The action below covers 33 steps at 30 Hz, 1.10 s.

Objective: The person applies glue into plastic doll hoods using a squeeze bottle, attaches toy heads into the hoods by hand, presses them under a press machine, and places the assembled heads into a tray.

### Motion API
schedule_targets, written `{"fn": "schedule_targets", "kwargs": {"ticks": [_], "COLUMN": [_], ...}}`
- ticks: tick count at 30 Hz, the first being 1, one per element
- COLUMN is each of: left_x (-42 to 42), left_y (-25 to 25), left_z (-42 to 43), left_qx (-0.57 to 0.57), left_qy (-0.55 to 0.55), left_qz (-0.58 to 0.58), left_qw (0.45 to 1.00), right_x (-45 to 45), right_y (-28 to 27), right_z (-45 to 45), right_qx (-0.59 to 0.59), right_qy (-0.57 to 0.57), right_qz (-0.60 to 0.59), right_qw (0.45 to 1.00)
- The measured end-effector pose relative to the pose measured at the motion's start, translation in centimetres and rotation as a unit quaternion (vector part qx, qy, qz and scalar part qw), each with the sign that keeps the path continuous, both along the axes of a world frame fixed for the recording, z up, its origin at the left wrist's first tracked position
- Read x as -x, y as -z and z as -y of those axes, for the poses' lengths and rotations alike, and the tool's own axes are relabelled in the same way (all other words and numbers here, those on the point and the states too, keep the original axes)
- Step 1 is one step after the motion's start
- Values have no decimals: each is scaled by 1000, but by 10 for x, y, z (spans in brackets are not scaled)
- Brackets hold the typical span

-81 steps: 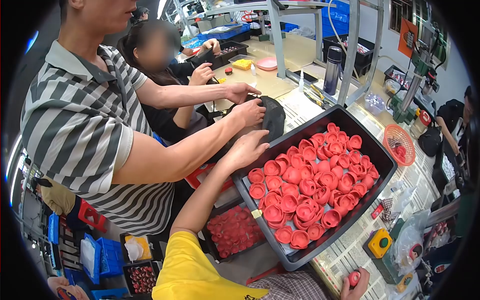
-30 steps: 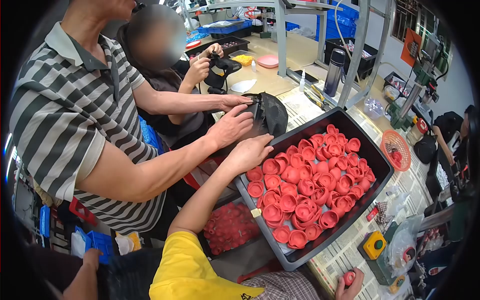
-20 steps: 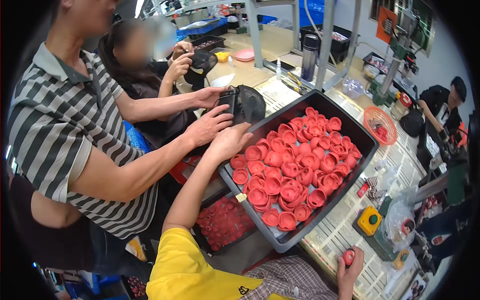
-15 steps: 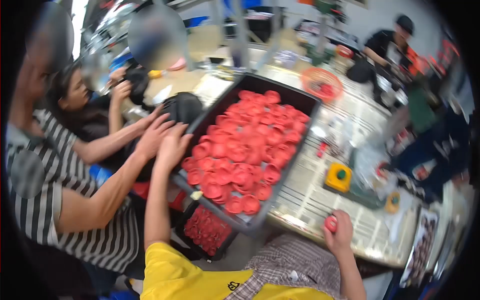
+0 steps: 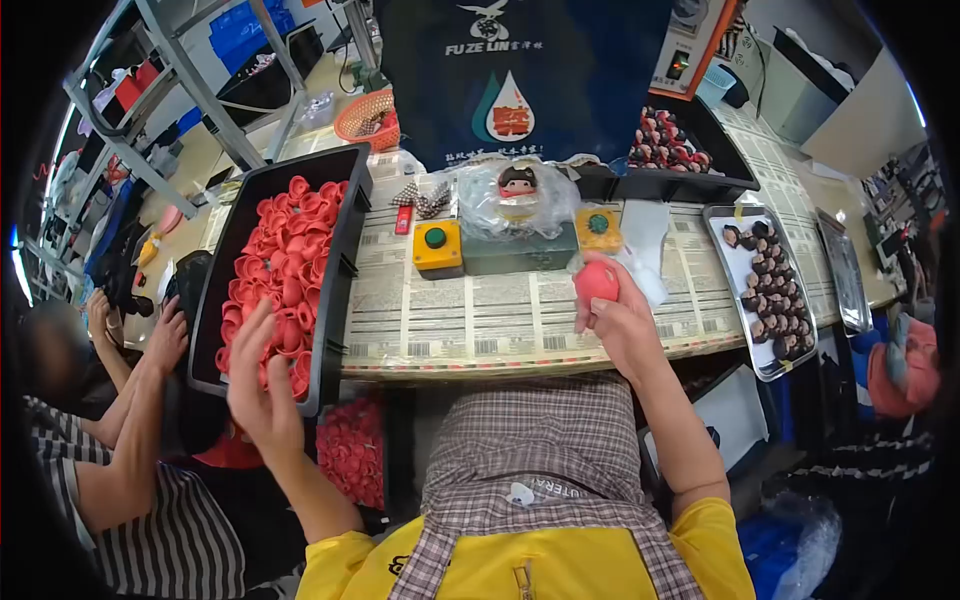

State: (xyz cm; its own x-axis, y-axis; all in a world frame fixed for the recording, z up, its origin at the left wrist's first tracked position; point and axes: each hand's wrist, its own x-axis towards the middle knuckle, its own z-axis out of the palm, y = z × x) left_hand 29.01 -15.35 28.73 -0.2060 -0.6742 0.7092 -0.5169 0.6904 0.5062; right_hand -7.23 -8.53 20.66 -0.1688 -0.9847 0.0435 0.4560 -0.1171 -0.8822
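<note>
My right hand (image 5: 628, 325) grips a red rounded plastic piece (image 5: 597, 280) above the front part of the table. My left hand (image 5: 262, 385) is open, fingers spread, over the near end of a black crate (image 5: 342, 300); nothing shows in it. Hollow red cup-like pieces (image 5: 290, 255) fill that crate. Beyond my right hand, a doll head with black hair (image 5: 517, 182) sits in clear plastic film on a machine (image 5: 520, 120). A yellow box with a green button (image 5: 438, 250) stands on each side of the machine's base.
A white tray (image 5: 768, 365) of small dark-haired heads lies at the right. Behind it is a black bin (image 5: 735, 185) of red and black heads. An orange basket (image 5: 365, 118) stands at the back left. A person in a striped shirt (image 5: 180, 530) works at my left.
My view has swung right, toward the machine. My left hand has come away from the crate's left side, near the other person's hands. My right hand is raised, still holding the red piece.
</note>
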Motion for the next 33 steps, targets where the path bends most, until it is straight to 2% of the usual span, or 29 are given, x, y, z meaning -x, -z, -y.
{"fn": "schedule_targets", "kwargs": {"ticks": [2,5,6,7,9,10,11,12,13,14,16,19,22,25,26,28,31,33], "left_x": [58,128,147,165,196,208,220,225,232,234,230,205,171,144,137,124,110,105], "left_y": [24,62,66,70,78,82,89,88,96,97,106,117,111,118,126,128,128,123], "left_z": [3,14,12,8,3,2,1,0,5,7,13,23,27,32,33,29,26,21], "left_qx": [-65,-154,-215,-273,-308,-318,-345,-331,-259,-264,-301,-400,-486,-532,-532,-505,-473,-462], "left_qy": [65,141,185,225,274,295,331,324,285,282,289,303,268,248,264,262,247,224], "left_qz": [4,20,-7,-35,-64,-81,-150,-133,-87,-104,-166,-293,-387,-422,-443,-402,-369,-345], "left_qw": [996,978,959,935,909,897,865,876,919,916,893,814,737,691,672,718,761,786], "right_x": [16,26,27,26,17,11,7,3,-4,-8,-9,-13,8,19,25,25,10,15], "right_y": [4,11,17,13,0,1,5,9,10,10,11,-11,-11,-19,-18,-21,-37,-28], "right_z": [5,11,14,12,4,4,8,11,13,16,21,27,64,112,127,149,158,165], "right_qx": [27,53,90,91,105,123,167,164,158,159,144,114,142,215,153,29,25,54], "right_qy": [-11,66,108,125,151,181,221,226,236,247,201,86,135,249,210,124,42,38], "right_qz": [-8,-194,-247,-323,-465,-522,-590,-619,-641,-650,-652,-611,-627,-707,-716,-726,-698,-693], "right_qw": [1000,977,959,933,866,824,759,735,713,701,717,778,754,626,647,676,715,718]}}
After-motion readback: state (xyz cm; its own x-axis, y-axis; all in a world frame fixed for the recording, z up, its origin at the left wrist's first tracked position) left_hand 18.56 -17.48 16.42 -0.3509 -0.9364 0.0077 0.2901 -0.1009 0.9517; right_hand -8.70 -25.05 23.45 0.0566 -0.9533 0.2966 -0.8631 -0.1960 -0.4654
